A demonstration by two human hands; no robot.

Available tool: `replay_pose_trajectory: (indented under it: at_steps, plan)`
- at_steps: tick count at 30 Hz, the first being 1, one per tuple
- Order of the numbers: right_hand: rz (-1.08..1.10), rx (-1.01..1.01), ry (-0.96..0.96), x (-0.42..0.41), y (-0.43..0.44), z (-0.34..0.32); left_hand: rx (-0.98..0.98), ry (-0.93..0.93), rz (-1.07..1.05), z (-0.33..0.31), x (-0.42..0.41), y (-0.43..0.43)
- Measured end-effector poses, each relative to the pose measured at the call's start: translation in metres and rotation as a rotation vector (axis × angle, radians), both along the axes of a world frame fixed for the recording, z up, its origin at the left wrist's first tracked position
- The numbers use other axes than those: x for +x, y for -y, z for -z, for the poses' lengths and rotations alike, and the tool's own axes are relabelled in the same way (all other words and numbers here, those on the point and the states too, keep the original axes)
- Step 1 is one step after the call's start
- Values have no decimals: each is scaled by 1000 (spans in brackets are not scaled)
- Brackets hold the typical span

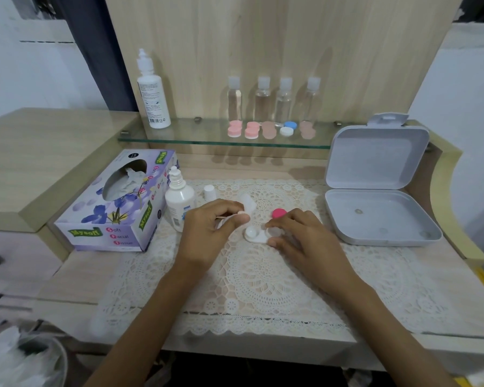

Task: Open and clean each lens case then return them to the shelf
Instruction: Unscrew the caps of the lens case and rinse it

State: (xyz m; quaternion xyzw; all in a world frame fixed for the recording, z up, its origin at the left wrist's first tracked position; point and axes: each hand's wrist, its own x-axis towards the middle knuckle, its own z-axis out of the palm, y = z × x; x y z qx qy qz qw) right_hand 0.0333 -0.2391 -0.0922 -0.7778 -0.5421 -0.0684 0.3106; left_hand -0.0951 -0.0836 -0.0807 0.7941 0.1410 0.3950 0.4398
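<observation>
Open lens case (256, 236) held on the lace mat (263, 277).
Its right end is pinched by the right hand (299, 238); a small pale item (226, 219) is pinched by the curled left hand (207, 230).

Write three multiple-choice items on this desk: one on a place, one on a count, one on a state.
1. Where is the pink cap?
A. inside the tissue box
B. on the lace mat
C. on the floor

2. How many clear bottles stand on the glass shelf?
A. four
B. two
C. six

3. The grey box is:
A. shut
B. upside down
C. open

Answers:
1 B, the cap lies on the mat just beyond the right hand.
2 A, four capped bottles stand in a row behind the lens cases.
3 C, its lid stands raised behind the base.
</observation>
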Motion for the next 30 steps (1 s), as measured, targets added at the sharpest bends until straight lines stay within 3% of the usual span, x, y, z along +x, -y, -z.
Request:
replay_pose_trajectory:
  at_steps: [7, 11, 16, 19, 23, 30]
  plan:
    - [-4, 34, -92, -1, 1, -4, 386, 115, 29, -2, 0, 1]
    - [-38, 198, -292, -2, 3, -9, 339, 137, 105, -5, -2, 5]
    - [-167, 283, -292, -4, 3, -12, 245, 91, 264, -4, -3, 11]
    - [-192, 337, -395, -6, 4, -15, 204, 62, 318, -6, -5, 15]
    - [-199, 462, -690, -8, 8, -19, 155, 6, 207, -4, -2, 8]
    - [-49, 681, -876, -3, 10, -20, 312, -288, 79, 13, 4, -2]
